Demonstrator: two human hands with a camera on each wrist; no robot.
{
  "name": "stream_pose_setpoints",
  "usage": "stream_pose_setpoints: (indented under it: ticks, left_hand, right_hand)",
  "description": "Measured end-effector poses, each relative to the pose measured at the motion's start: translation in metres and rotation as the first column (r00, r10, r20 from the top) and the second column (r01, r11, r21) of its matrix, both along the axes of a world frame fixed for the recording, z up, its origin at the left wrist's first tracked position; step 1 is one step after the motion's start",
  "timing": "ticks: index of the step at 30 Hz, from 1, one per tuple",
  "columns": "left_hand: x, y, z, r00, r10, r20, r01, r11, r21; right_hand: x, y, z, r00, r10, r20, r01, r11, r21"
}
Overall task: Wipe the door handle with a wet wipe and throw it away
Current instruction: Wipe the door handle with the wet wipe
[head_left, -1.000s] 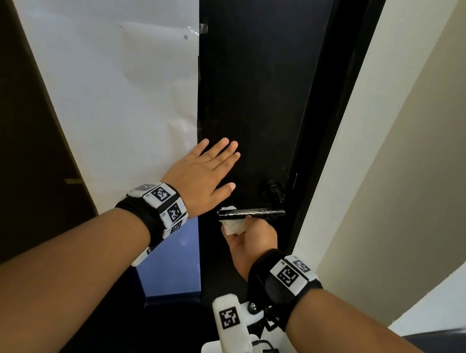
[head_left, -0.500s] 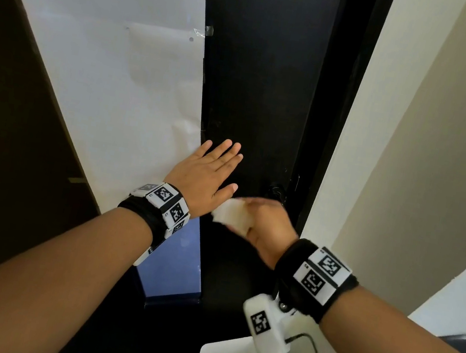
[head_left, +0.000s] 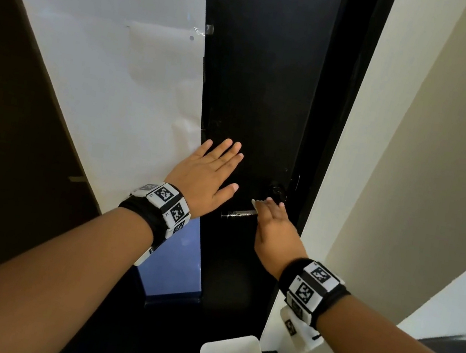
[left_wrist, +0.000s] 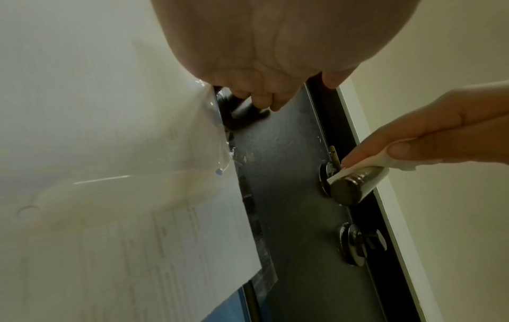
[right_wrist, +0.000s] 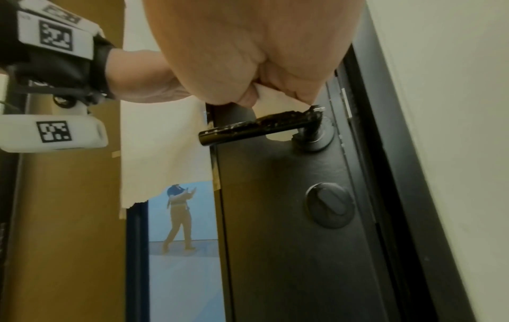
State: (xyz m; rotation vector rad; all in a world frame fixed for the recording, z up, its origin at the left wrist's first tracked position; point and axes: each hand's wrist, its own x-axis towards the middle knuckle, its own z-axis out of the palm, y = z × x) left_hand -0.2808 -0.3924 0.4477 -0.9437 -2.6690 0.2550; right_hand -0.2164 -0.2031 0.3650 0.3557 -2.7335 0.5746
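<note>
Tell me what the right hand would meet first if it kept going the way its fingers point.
Probably the round base of the dark metal lever door handle on the black door; the right hand presses the white wet wipe there already. Depth is unclear.

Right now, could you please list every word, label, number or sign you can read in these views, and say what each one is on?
No readable words or numbers in any view.
Left wristband: black-and-white square marker patterns, no letters legible.
Right wristband: the same kind of marker patterns, no text.
White paper sheet taped beside the door: faint lines showing through, too blurred to read.
Door handle, wet wipe, white bin: no markings visible.
</note>
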Motion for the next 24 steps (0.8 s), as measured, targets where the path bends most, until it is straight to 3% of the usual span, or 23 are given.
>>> stream_pose_setpoints:
  ticks: [4,9,11,13,15,19,22,24]
  left_hand:
    - [0.001,0.001,-0.001,1.0,0.004,-0.002,-0.004,1.0,0.007]
    - [0.001,0.002,0.0,1.0,0.007,0.008,-0.008,1.0,0.014]
    - [0.002,0.002,0.001,1.0,0.006,0.016,-0.006,1.0,0.024]
    - [0.002,0.001,0.001,1.0,0.004,0.024,-0.005,1.0,0.026]
    - [0.001,0.001,0.001,1.0,0.001,0.032,-0.001,1.0,0.022]
    - [0.001,0.0,0.003,0.999,0.008,0.043,-0.009,1.0,0.017]
    - [0.004,0.003,0.006,0.998,0.029,0.064,-0.03,0.999,0.021]
    - [0.006,0.006,0.009,0.996,0.033,0.082,-0.037,0.998,0.043]
  right_hand:
    - [0.002,-0.03,0.002,0.997,0.047,-0.06,-0.049,0.999,-0.024]
    - [0.006,-0.07,0.005,0.985,0.169,-0.028,-0.169,0.986,0.006]
    - [0.009,-0.083,0.002,0.973,0.23,0.009,-0.23,0.973,0.027]
    - [0.015,-0.091,-0.004,0.952,0.286,0.114,-0.278,0.957,-0.077]
    - [0.023,-0.09,-0.006,0.937,0.29,0.197,-0.236,0.937,-0.259]
    - [0.026,-0.068,-0.002,0.928,0.205,0.313,-0.007,0.846,-0.533]
    - [0.016,-0.043,0.013,0.94,0.148,0.308,0.09,0.763,-0.641]
    - [0.009,-0.029,0.03,0.951,0.128,0.28,0.08,0.775,-0.627]
